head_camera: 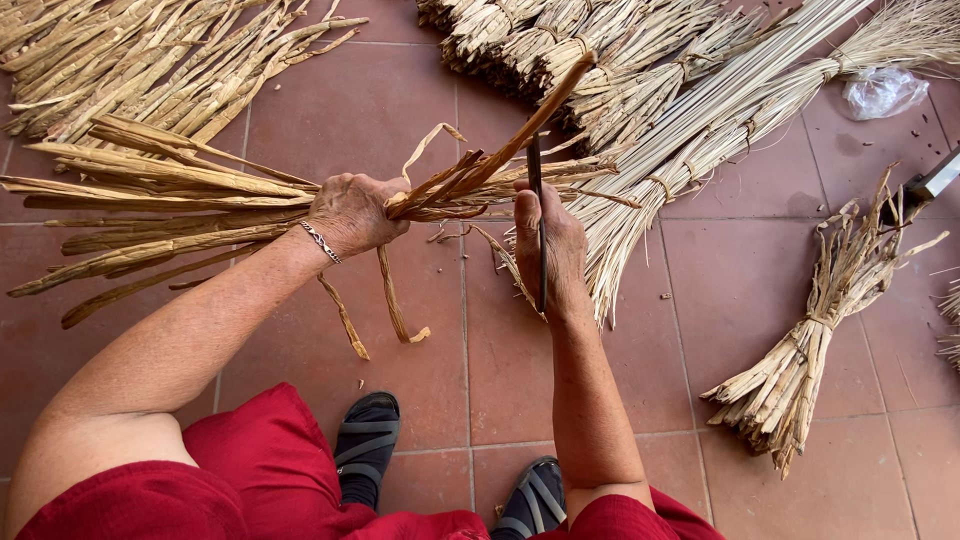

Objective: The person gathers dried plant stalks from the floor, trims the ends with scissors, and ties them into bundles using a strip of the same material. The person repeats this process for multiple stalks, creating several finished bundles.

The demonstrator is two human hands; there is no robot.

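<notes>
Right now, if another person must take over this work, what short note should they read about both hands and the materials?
Left hand: shut on the bunch of dried stalks, gripped near its narrow end.
Right hand: shut on a thin dark blade, point up, beside the stalk ends.
Done: one tied bundle lies on the tile floor at right; more tied bundles lie ahead.
Left: the held bunch shows no tie; loose stalks lie far left.
</notes>
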